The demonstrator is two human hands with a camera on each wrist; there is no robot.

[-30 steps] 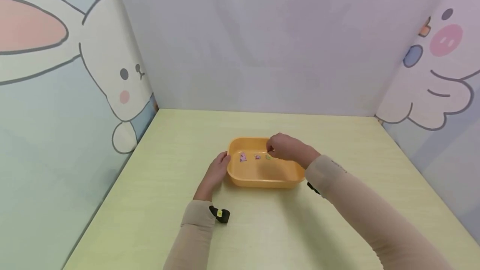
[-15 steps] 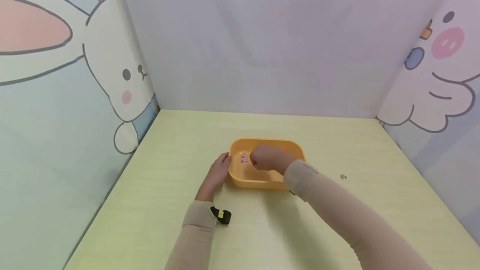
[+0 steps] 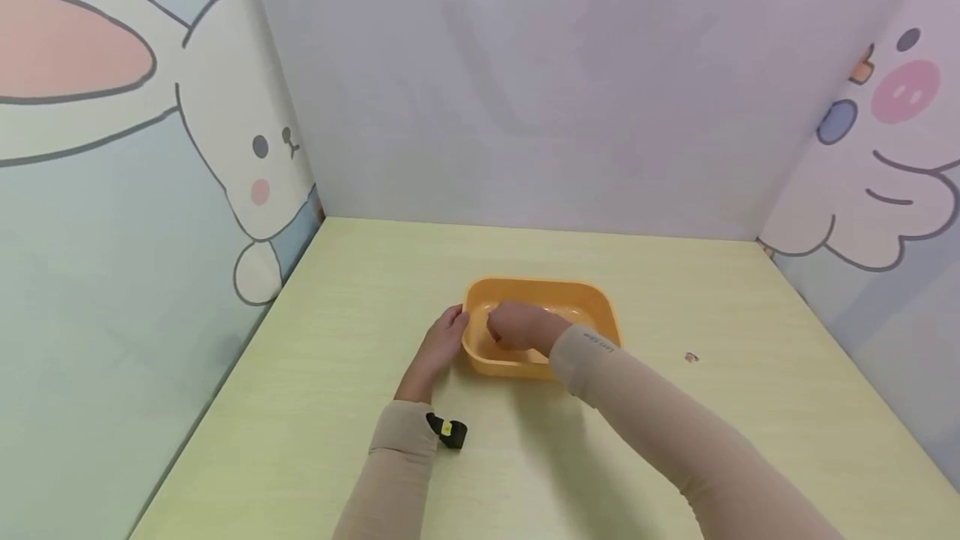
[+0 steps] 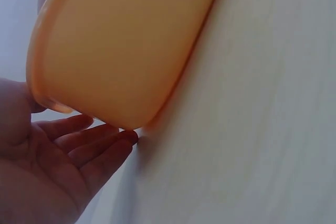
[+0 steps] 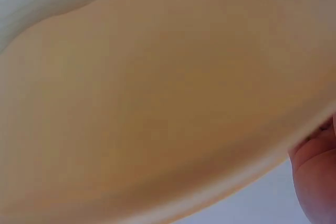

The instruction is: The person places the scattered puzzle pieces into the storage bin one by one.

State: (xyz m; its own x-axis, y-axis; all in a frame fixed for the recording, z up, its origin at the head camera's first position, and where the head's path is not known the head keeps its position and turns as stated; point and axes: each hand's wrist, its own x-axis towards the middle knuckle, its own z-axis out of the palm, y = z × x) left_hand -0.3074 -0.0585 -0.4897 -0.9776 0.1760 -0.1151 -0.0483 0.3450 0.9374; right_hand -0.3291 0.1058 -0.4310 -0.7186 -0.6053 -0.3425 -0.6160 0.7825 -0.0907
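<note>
An orange plastic basin stands on the table in the head view. At its left end my left hand holds the rim; in the left wrist view the fingers lie along the outer wall and the thumb is at the rim. Inside the basin, towards its left end, is my right hand, back upwards with the fingers bent down. Its fingertips and anything in them are hidden. Only part of that hand shows beyond the rim in the right wrist view. No small piece shows in the basin now.
A tiny coloured piece lies on the pale yellow-green table, right of the basin. Behind stands a plain light wall. Cartoon-printed panels rise at both sides.
My right hand has moved left and lower into the basin, over where small pink and green pieces showed earlier. The tiny piece on the table came into view. The left hand stays at the rim.
</note>
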